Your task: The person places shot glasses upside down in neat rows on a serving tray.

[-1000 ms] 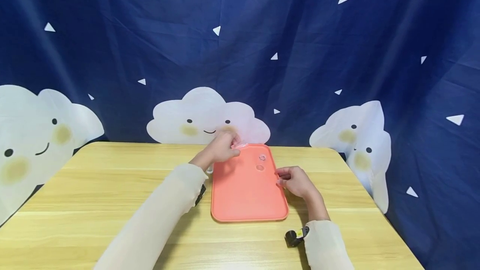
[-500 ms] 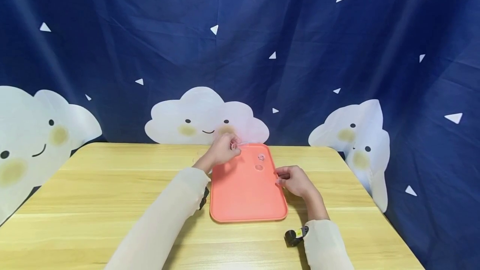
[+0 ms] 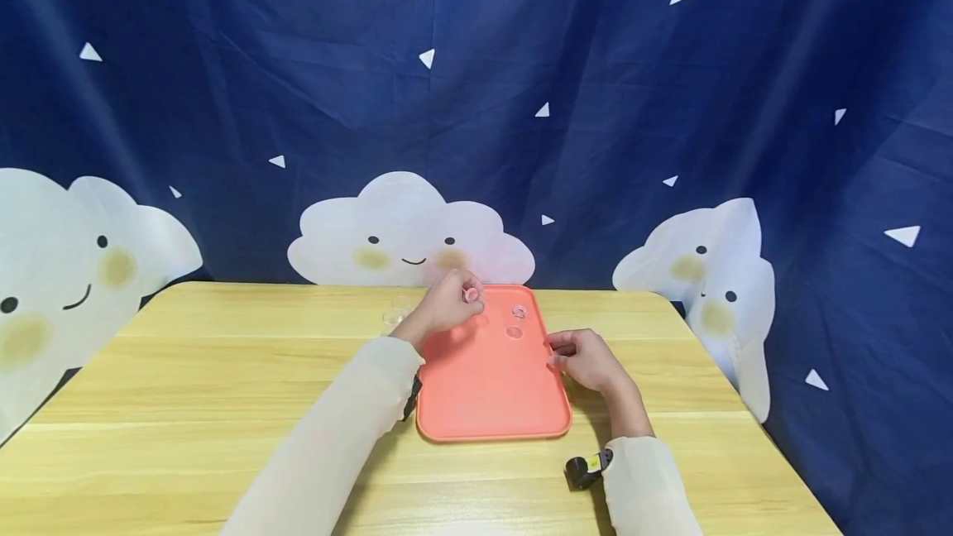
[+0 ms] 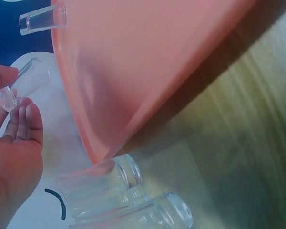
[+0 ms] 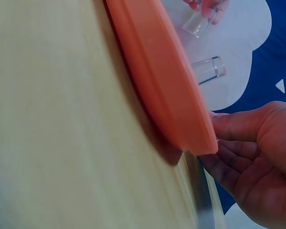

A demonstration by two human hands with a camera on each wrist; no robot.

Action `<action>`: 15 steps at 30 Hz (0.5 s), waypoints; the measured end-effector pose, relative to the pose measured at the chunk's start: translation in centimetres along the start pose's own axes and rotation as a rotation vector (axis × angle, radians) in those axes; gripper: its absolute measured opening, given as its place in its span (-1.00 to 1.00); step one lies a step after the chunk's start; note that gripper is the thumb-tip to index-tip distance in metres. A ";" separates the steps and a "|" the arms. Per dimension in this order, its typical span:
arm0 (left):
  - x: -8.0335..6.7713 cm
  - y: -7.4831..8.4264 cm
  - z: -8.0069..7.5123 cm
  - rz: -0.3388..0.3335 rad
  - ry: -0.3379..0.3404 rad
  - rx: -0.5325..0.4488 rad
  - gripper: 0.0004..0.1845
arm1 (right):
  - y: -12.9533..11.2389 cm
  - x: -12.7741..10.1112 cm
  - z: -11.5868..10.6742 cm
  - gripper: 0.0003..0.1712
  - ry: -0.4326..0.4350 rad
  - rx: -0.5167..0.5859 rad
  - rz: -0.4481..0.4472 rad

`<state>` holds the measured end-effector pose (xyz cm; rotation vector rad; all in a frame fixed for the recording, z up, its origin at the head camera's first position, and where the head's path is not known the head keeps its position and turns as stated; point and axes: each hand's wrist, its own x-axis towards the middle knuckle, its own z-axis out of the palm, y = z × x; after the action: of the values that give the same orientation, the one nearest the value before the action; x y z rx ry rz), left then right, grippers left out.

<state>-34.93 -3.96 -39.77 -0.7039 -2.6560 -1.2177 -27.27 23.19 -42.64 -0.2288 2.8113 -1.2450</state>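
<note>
Your left hand (image 3: 445,304) pinched a small clear glass cup (image 3: 471,295) between thumb and fingertips, holding it in the air over the far left corner of the flat coral-pink plastic tray (image 3: 484,387). In the left wrist view that cup (image 4: 26,83) lay tilted across your fingertips (image 4: 25,119), its thick base toward the thumb and its mouth pointing away from the palm. The cup was clear of the tray's surface, not resting on it.

Your right hand (image 3: 584,358) rested at the tray's right edge with the fingers loosely curled; in the right wrist view your thumb and fingers (image 5: 238,143) touched the rim of the tray (image 5: 157,81) at its corner, though you could not tell whether they truly gripped it.

Two more small clear glass cups stood on the far right part of the tray, one (image 3: 519,312) nearer the back rim and one (image 3: 514,332) just in front of it, both well apart from the cup you held. Off the tray, on the light wooden table (image 3: 186,370) just left of your left wrist, stood another clear glass cup (image 3: 397,314); the left wrist view showed clear glasses (image 4: 109,183) crowded beside the tray's edge there. A dark blue cloth backdrop with white smiling clouds (image 3: 409,234) hung behind the table.
</note>
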 end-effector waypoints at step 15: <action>-0.4 0.2 1.0 -0.112 -0.023 -0.064 -0.81 | 0.2 0.1 0.1 -0.65 0.003 0.016 -0.024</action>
<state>-34.46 -3.28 -40.39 -0.5888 -2.7195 -1.3365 -27.43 23.26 -42.85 -0.2614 2.8083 -1.2725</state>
